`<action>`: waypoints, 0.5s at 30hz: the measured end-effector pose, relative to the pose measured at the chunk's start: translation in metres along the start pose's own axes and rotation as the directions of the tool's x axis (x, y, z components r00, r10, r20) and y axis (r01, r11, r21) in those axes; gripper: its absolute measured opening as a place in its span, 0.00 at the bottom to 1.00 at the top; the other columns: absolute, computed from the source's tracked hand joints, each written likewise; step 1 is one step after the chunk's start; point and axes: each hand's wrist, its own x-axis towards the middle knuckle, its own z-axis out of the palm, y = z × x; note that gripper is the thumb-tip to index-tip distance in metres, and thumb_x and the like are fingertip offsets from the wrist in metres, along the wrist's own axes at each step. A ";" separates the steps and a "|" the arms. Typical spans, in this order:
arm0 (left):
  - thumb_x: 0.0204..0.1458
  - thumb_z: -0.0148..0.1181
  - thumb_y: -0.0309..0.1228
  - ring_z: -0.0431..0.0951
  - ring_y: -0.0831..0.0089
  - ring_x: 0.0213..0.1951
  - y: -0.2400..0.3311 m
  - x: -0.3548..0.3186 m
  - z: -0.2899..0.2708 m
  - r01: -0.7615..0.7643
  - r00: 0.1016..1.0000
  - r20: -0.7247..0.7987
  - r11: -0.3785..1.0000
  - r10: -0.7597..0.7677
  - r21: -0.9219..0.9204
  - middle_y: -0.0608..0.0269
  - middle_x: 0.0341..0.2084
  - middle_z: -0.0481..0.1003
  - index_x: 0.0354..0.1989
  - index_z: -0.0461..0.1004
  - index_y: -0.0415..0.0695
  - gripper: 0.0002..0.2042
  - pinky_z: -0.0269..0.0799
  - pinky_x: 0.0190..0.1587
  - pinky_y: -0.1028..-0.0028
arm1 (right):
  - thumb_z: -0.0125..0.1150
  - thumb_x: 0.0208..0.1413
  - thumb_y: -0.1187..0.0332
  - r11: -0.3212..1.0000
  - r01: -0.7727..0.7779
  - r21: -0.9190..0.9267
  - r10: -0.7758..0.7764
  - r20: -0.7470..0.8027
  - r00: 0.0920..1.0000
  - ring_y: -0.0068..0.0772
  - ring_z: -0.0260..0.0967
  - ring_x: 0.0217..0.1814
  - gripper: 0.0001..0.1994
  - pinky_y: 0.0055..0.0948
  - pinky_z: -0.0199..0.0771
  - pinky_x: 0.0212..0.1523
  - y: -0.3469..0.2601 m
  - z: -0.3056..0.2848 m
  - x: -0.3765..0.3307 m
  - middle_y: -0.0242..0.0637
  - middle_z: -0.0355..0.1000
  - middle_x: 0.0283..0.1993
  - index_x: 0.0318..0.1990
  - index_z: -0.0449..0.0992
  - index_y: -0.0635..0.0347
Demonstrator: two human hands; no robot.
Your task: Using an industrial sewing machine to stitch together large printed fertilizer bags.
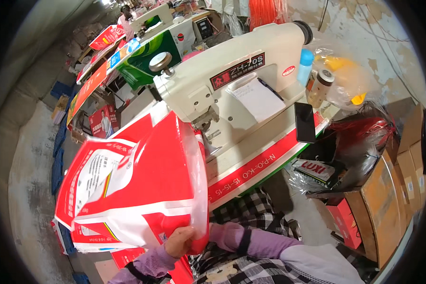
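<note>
A red and white woven plastic sack [161,165] is spread at the left of the sewing machine [236,71], its right edge beside the needle area. My left hand [179,240] is closed on the sack's near edge, fingers curled round it. Just right of it, my right sleeve [232,237] reaches up to the same edge. The sack's fold hides my right hand, so its fingers do not show. More red and white sacks [97,232] lie under the one I hold.
On the machine bed lie a notepad [258,99] with a pen and a black phone [305,123]. Behind them stand a blue bottle [305,66] and a jar [321,87]. Cardboard boxes [383,208] stand at the right. Another machine [149,16] and a person [126,21] are farther back.
</note>
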 end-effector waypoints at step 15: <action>0.41 0.60 0.36 0.78 0.54 0.30 0.090 0.035 0.098 -0.542 0.826 0.382 -0.397 -0.414 0.741 0.53 0.22 0.76 0.24 0.78 0.45 0.08 0.74 0.37 0.59 | 0.46 0.58 0.66 0.665 -0.391 -0.636 0.329 -0.221 0.918 0.48 0.75 0.40 0.31 0.46 0.72 0.37 -0.185 -0.097 0.081 0.57 0.75 0.37 0.68 0.47 0.58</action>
